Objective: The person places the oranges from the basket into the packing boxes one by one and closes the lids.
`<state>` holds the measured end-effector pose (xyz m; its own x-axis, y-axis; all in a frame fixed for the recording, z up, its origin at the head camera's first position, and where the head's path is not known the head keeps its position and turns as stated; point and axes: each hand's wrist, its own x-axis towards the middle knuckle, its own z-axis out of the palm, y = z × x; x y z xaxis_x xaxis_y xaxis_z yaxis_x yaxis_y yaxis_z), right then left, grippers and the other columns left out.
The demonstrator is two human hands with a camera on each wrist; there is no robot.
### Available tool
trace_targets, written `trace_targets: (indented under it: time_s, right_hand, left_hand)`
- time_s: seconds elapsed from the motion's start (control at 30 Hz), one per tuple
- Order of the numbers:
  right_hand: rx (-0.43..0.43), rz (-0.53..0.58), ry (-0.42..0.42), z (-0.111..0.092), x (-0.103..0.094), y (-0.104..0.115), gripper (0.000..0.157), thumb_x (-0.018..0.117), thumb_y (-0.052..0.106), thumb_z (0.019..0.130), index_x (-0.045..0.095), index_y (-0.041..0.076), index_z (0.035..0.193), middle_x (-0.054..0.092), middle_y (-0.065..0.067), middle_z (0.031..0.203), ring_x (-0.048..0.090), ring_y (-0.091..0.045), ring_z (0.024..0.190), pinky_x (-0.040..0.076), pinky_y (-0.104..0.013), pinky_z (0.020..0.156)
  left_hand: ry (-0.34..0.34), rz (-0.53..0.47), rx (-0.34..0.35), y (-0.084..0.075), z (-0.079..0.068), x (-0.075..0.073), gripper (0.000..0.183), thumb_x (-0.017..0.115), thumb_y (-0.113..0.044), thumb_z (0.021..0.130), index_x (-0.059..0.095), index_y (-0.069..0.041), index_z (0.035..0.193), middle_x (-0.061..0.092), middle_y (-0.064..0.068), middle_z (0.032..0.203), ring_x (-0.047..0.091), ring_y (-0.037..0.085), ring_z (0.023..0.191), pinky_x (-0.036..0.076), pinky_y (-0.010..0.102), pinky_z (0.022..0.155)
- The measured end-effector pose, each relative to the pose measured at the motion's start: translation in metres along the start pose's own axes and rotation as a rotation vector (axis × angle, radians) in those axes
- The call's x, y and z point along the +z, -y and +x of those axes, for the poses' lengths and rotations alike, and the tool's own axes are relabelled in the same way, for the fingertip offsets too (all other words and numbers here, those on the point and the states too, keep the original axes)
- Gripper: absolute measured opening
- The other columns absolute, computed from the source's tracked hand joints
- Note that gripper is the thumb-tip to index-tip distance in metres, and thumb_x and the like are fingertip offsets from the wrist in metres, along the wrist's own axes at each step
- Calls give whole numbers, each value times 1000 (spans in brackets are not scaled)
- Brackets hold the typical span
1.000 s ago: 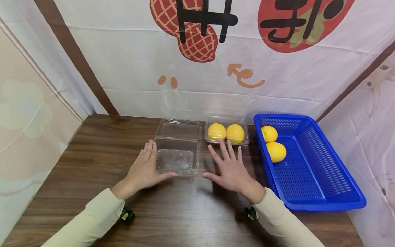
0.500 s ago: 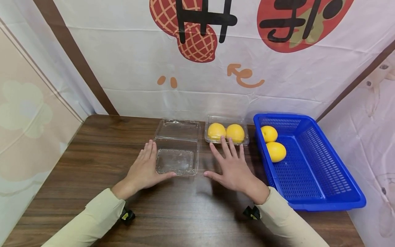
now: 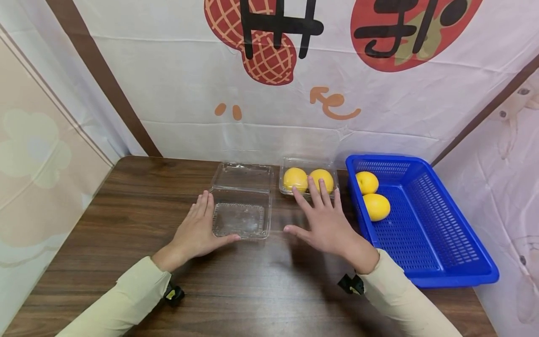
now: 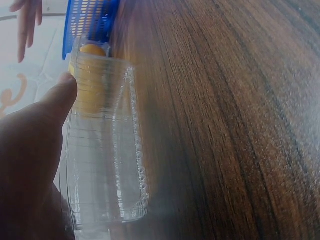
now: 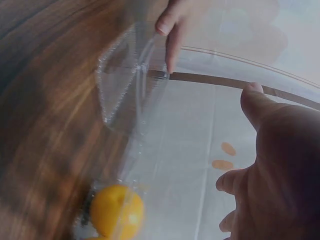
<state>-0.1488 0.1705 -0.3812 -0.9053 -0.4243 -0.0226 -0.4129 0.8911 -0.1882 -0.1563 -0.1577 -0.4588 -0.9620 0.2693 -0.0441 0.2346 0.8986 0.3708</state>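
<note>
An open clear plastic clamshell box lies on the table with its lid folded back. My left hand rests against its left side, fingers straight along that wall and thumb at the front edge. To the right of it sits a lidded clear clamshell holding two round yellow fruits, which look like oranges. My right hand holds nothing; its fingers spread in the air, and from the head view they overlap this second box. In the right wrist view one orange shows below the hand.
A blue slotted plastic basket stands at the right, with two more oranges along its left wall. A printed cloth backdrop rises behind the wooden table.
My right hand has drifted right and forward, its fingertips now overlapping the lidded box more. The left hand, both boxes and the basket have stayed in place.
</note>
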Motion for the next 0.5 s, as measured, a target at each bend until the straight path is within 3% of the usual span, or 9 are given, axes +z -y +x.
trace_targets:
  time_s: [0.23,0.5]
  right_hand:
    - [-15,99,56,-2,-17,-5,87,51,64,98,12,23,165,-12,-13,170,-11,-38,154,-7,-71,117]
    - [7,120,69,-3,-30,-10,88,53,62,98,12,22,165,-11,-13,170,-14,-38,154,-8,-70,117]
  left_hand:
    - [0,-2,-1,0,0,0,138,62,-83,77,6,14,157,2,32,165,7,45,154,14,57,124]
    - [-2,-2,3,1,1,1,138,62,-84,77,6,14,157,3,32,165,8,45,154,14,57,123]
